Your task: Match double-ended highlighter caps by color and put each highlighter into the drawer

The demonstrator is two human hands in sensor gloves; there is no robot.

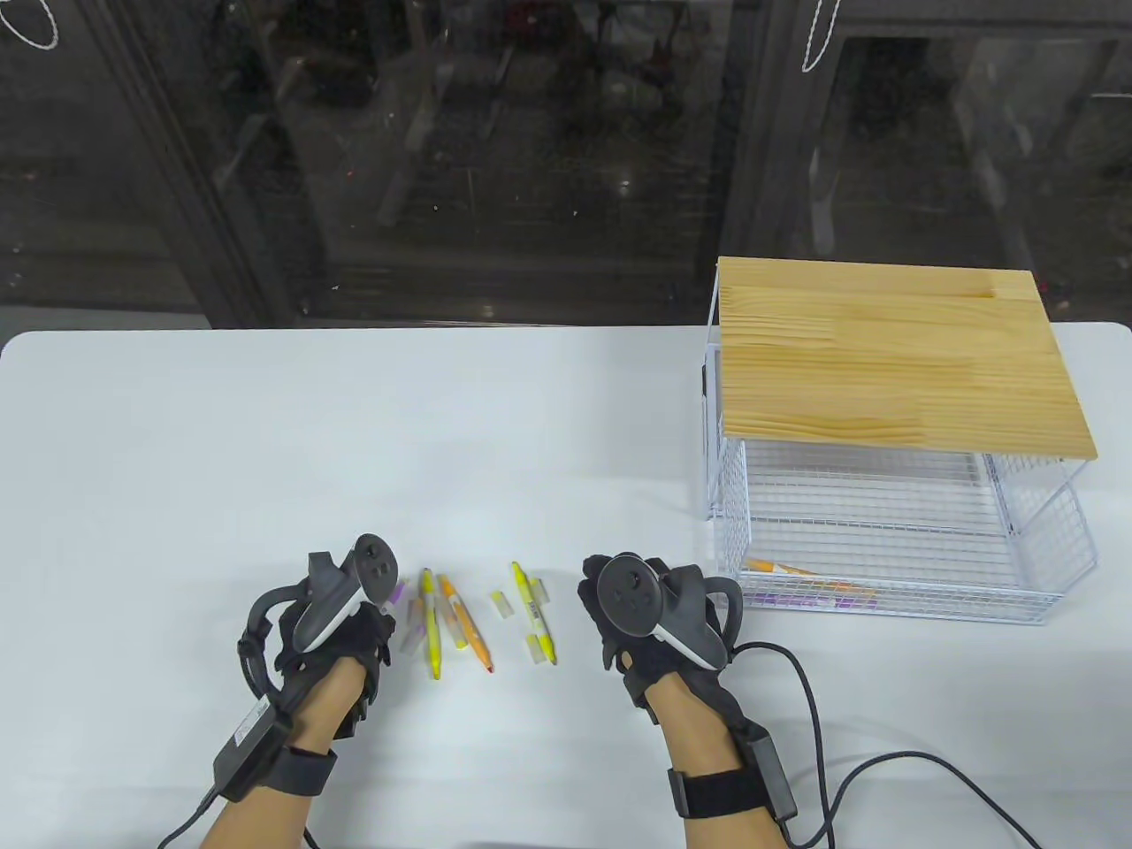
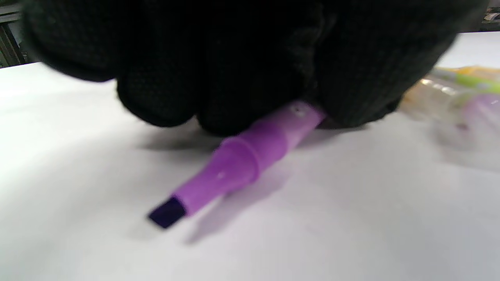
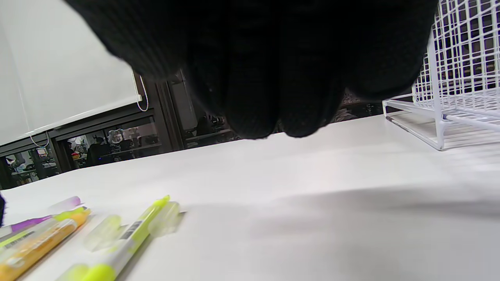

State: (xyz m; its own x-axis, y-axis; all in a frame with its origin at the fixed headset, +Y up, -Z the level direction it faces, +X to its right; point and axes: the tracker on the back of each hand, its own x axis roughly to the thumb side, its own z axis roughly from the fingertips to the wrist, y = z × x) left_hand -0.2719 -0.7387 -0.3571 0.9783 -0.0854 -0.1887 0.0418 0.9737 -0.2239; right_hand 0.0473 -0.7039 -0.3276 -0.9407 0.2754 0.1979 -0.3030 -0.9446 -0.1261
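A purple highlighter [image 2: 250,156] is pinched by the left hand [image 1: 332,619] right at the table [image 1: 265,442], its chisel tip bare and pointing down toward the white surface, so ink could easily get smeared there if it's dragged. The right hand [image 1: 646,619] is hovering near the yellow highlighter [image 1: 535,610], nothing held; whether the fingers are curled or relaxed can't be told. Loose clear caps [image 1: 502,604] are scattered between the pens, tinted faintly, so a wrong-color match could be made. The drawer [image 1: 893,566], pulled out at the right, already has some pens dropped in.
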